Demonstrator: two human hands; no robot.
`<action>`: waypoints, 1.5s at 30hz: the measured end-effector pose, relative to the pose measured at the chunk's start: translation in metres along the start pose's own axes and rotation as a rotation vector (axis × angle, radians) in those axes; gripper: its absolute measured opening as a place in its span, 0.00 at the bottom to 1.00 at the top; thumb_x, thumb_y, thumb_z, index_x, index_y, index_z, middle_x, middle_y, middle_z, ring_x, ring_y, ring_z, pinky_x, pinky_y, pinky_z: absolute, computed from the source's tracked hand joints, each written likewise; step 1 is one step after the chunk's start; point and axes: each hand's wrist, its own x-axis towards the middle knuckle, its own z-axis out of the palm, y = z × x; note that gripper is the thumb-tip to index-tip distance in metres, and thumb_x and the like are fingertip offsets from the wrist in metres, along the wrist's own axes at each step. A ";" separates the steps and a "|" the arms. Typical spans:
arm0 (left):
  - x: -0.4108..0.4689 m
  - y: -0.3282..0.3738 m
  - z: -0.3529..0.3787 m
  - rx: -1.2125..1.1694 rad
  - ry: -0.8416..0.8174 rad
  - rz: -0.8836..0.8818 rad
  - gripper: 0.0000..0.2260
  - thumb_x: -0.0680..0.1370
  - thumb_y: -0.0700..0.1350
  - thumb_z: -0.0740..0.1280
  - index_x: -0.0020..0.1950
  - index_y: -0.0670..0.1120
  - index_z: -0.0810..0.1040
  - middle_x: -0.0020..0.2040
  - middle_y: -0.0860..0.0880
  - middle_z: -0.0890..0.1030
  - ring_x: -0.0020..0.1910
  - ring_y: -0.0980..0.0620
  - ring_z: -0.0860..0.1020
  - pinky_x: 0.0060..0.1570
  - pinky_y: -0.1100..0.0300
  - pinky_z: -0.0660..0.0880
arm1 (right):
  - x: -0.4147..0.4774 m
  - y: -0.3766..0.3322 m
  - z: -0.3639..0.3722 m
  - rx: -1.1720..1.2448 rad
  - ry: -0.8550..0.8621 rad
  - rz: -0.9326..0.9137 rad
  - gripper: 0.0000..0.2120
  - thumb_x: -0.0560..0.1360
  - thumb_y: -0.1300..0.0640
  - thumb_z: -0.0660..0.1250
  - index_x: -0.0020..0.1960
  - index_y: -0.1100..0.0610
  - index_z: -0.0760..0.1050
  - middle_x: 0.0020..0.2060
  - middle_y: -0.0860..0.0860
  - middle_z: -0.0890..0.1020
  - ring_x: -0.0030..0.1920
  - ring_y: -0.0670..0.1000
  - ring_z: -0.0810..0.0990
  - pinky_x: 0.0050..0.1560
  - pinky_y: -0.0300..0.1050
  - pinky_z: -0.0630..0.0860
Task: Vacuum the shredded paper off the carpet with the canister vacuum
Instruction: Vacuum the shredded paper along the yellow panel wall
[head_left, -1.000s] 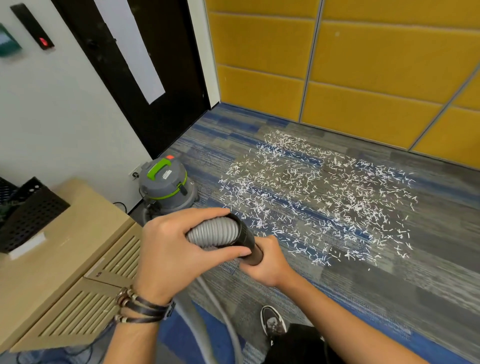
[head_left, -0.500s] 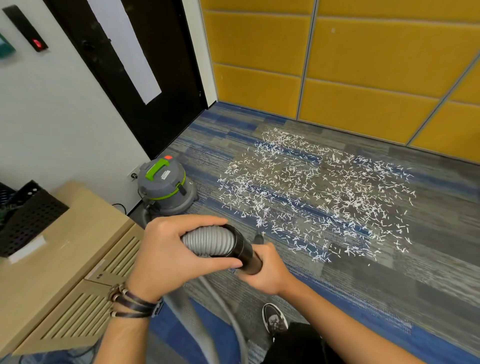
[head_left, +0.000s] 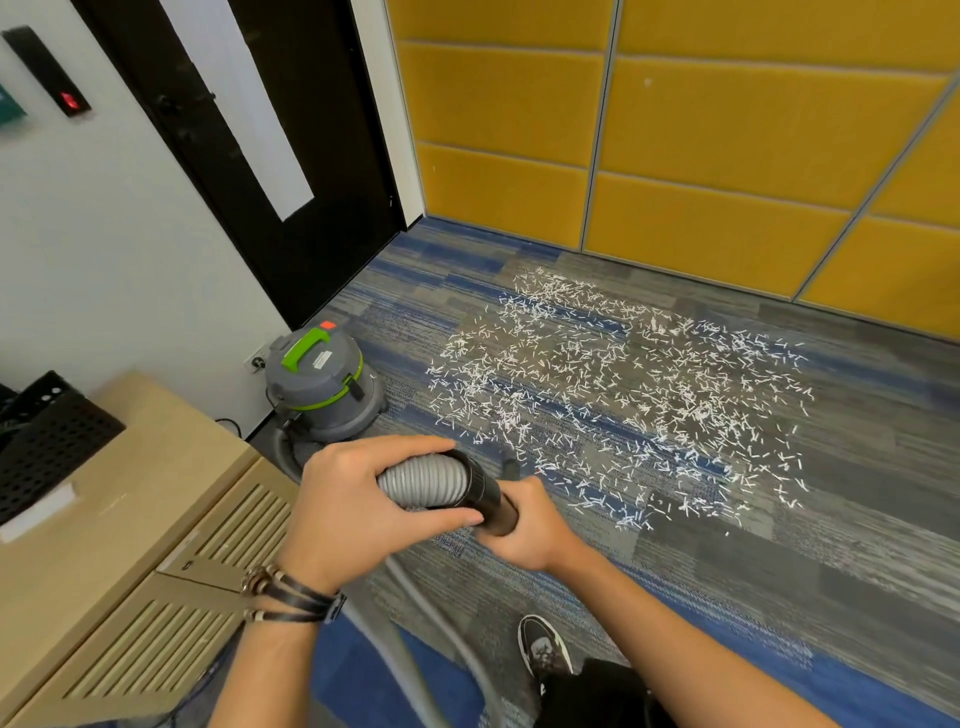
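From the head camera, the canister vacuum (head_left: 322, 384) is a squat grey drum with a lime-green carry handle, a green band round its middle and a small red button at the back. It stands upright on the carpet (head_left: 841, 561) against the white wall, just beside a wall socket (head_left: 256, 360) and the black door (head_left: 291, 223). Its grey ribbed hose (head_left: 423, 486) ends in a glossy black cuff (head_left: 485, 493). The held stretch lies nearly level, running from the left down toward the right. The left hand (head_left: 353, 504), with bracelets (head_left: 291, 597) at the wrist, grips the ribbed part, fingers over the top and thumb underneath. The right hand (head_left: 535, 535) is wrapped round the black end, hiding where it leads. The shredded paper (head_left: 613, 395), short white slivers, is strewn in a broad patch ahead of the hands. The carpet is striped grey and blue, bounded by yellow padded wall panels (head_left: 727, 135). A light wooden louvred cabinet (head_left: 119, 519) stands at the left, and a black shoe (head_left: 545, 649) shows below.
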 end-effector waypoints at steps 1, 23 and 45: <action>-0.002 -0.001 0.001 -0.036 -0.018 -0.011 0.27 0.60 0.68 0.82 0.56 0.59 0.88 0.50 0.65 0.86 0.51 0.67 0.84 0.56 0.59 0.80 | -0.006 0.001 0.001 0.000 0.003 0.009 0.14 0.67 0.65 0.71 0.32 0.51 0.69 0.24 0.43 0.70 0.26 0.43 0.66 0.29 0.43 0.62; -0.017 0.019 0.005 -0.172 0.007 -0.003 0.26 0.59 0.65 0.83 0.54 0.57 0.89 0.49 0.64 0.87 0.49 0.63 0.85 0.55 0.58 0.82 | -0.051 -0.005 -0.009 0.009 0.059 0.032 0.07 0.64 0.62 0.69 0.33 0.57 0.70 0.25 0.43 0.68 0.27 0.44 0.63 0.30 0.41 0.60; -0.089 0.048 0.016 -0.232 0.012 0.059 0.25 0.61 0.66 0.83 0.53 0.58 0.89 0.49 0.64 0.87 0.49 0.66 0.84 0.53 0.57 0.82 | -0.144 -0.024 0.001 -0.044 0.156 0.082 0.15 0.63 0.60 0.69 0.30 0.44 0.66 0.25 0.43 0.67 0.27 0.43 0.62 0.30 0.39 0.59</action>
